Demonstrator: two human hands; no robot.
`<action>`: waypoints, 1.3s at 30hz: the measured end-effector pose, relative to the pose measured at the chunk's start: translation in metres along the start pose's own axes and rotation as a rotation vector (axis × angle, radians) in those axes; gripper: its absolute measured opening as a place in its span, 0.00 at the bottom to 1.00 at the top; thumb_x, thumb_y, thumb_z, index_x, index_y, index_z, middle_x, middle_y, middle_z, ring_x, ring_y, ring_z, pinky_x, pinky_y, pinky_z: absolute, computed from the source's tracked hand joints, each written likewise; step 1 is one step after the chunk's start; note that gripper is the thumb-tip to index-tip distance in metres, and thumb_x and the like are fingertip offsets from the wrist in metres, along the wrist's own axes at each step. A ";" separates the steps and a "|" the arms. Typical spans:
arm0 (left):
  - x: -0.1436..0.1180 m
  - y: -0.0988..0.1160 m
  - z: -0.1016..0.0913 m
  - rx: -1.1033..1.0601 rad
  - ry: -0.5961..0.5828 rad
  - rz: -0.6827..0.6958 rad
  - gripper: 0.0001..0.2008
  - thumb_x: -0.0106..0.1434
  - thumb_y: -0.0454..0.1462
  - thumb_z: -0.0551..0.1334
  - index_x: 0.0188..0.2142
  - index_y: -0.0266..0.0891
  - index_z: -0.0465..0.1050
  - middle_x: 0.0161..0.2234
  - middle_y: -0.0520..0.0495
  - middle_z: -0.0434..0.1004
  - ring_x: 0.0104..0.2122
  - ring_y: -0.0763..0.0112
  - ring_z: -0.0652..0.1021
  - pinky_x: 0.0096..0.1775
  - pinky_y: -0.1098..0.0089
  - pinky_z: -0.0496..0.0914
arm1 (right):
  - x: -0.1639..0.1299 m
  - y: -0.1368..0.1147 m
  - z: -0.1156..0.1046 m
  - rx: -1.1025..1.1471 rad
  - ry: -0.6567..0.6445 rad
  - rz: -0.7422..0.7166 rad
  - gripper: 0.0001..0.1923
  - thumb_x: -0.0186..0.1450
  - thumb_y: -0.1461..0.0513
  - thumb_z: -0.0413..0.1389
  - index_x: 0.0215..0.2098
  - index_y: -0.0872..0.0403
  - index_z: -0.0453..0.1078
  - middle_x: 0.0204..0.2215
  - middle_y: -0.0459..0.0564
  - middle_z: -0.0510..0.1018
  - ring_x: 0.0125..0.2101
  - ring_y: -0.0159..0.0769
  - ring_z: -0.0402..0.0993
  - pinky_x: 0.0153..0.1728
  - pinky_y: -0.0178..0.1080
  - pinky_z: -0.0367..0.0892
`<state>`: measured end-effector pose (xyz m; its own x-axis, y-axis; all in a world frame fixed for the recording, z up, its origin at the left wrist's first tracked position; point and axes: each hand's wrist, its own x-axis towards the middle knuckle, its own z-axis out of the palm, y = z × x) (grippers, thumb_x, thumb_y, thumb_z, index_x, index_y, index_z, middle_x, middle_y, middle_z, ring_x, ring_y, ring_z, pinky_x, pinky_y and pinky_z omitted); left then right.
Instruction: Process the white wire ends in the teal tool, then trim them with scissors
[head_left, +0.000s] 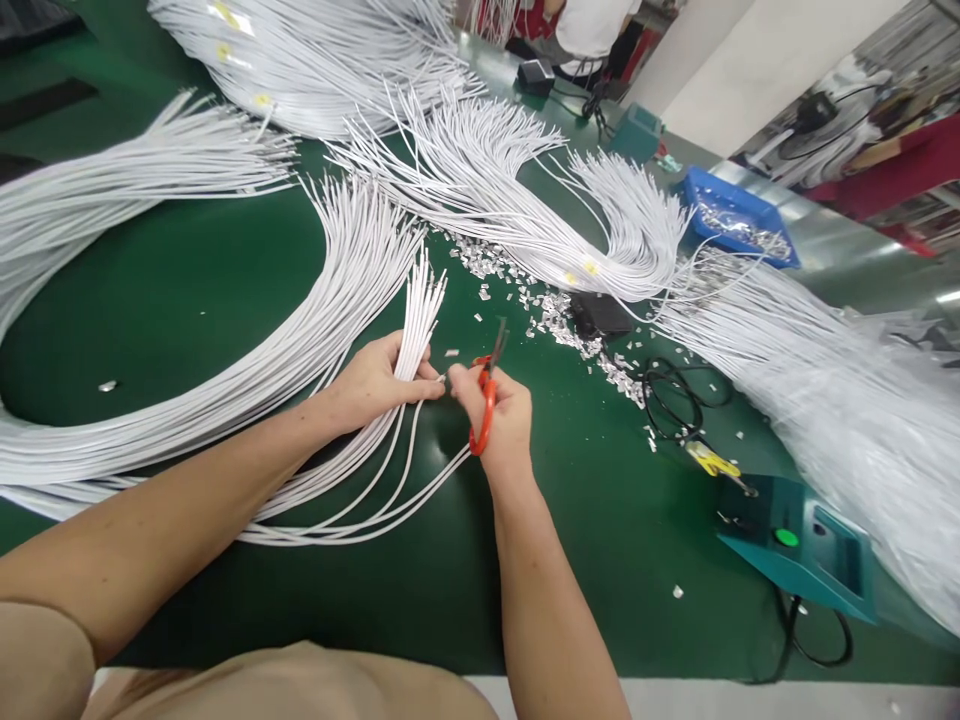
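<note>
My left hand (379, 380) grips a small bunch of white cables (417, 320) whose cut ends fan upward past my fingers. My right hand (501, 415) holds red-handled scissors (486, 395), blades pointing up and away, and its fingertips pinch a cable end next to my left thumb. A few cables loop from my right hand down and back to the left across the green table (615, 520). Both hands meet near the table's middle.
Large bundles of white cables (187, 160) curve across the left and back. Small white cut scraps (555, 315) lie scattered right of the scissors. A teal box with a green button (802, 545), black cords (675, 400), a blue tray (739, 225) and another person (592, 25) are to the right and rear.
</note>
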<state>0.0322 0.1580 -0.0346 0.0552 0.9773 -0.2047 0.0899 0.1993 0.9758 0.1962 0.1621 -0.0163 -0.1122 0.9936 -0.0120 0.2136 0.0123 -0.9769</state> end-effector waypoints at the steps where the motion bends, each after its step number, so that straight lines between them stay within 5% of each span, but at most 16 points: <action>1: 0.000 0.000 0.000 -0.011 -0.007 -0.010 0.20 0.46 0.40 0.72 0.35 0.39 0.65 0.29 0.51 0.78 0.29 0.68 0.76 0.37 0.66 0.69 | 0.002 0.000 -0.001 0.006 0.070 0.025 0.14 0.58 0.53 0.58 0.23 0.55 0.69 0.21 0.42 0.68 0.24 0.28 0.63 0.29 0.33 0.61; 4: 0.000 0.002 0.000 -0.044 -0.024 -0.036 0.21 0.45 0.39 0.72 0.35 0.39 0.66 0.29 0.51 0.79 0.30 0.68 0.77 0.38 0.66 0.69 | 0.005 0.000 -0.002 0.050 0.069 0.076 0.12 0.56 0.54 0.60 0.31 0.55 0.74 0.25 0.44 0.73 0.27 0.30 0.67 0.32 0.34 0.63; 8: -0.002 0.004 0.001 -0.039 -0.023 -0.023 0.19 0.46 0.40 0.72 0.35 0.39 0.69 0.30 0.52 0.78 0.31 0.68 0.77 0.38 0.67 0.70 | 0.006 0.001 0.000 0.069 -0.078 0.118 0.11 0.52 0.55 0.62 0.27 0.54 0.75 0.23 0.44 0.73 0.25 0.31 0.66 0.30 0.34 0.63; 12: -0.002 0.004 0.003 -0.198 -0.102 -0.051 0.15 0.53 0.45 0.67 0.36 0.37 0.73 0.35 0.47 0.77 0.35 0.67 0.76 0.39 0.67 0.71 | 0.007 0.005 -0.003 0.029 0.128 0.115 0.12 0.54 0.54 0.61 0.27 0.55 0.73 0.23 0.44 0.73 0.25 0.30 0.66 0.30 0.34 0.63; 17: -0.002 0.002 0.004 -0.293 -0.110 -0.085 0.13 0.54 0.42 0.68 0.37 0.38 0.73 0.27 0.51 0.75 0.29 0.72 0.75 0.36 0.71 0.70 | 0.006 0.003 -0.007 -0.042 0.377 -0.016 0.13 0.59 0.56 0.57 0.38 0.55 0.74 0.27 0.46 0.74 0.27 0.31 0.68 0.33 0.35 0.65; 24: -0.005 0.004 0.007 -0.228 -0.159 -0.094 0.14 0.52 0.41 0.69 0.34 0.38 0.68 0.25 0.53 0.74 0.26 0.72 0.76 0.30 0.72 0.69 | 0.003 -0.001 0.002 0.080 0.104 0.014 0.10 0.56 0.56 0.60 0.31 0.54 0.75 0.31 0.47 0.79 0.32 0.34 0.73 0.37 0.37 0.67; 32: -0.004 0.004 0.006 -0.293 -0.133 -0.043 0.16 0.50 0.38 0.70 0.35 0.38 0.67 0.31 0.51 0.75 0.27 0.73 0.76 0.27 0.74 0.68 | 0.004 0.000 0.005 0.182 -0.015 0.175 0.13 0.53 0.54 0.63 0.22 0.55 0.72 0.18 0.42 0.71 0.21 0.27 0.64 0.26 0.33 0.62; 39: 0.000 0.003 0.003 -0.275 -0.090 -0.055 0.17 0.50 0.39 0.71 0.34 0.38 0.65 0.30 0.51 0.75 0.28 0.72 0.77 0.25 0.75 0.64 | 0.005 0.002 -0.015 -0.451 -0.049 0.046 0.11 0.57 0.54 0.57 0.28 0.53 0.73 0.26 0.45 0.75 0.26 0.31 0.67 0.28 0.34 0.60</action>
<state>0.0355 0.1583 -0.0315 0.1468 0.9566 -0.2516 -0.1769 0.2756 0.9449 0.2106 0.1691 -0.0156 -0.1361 0.9880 -0.0735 0.6191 0.0269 -0.7848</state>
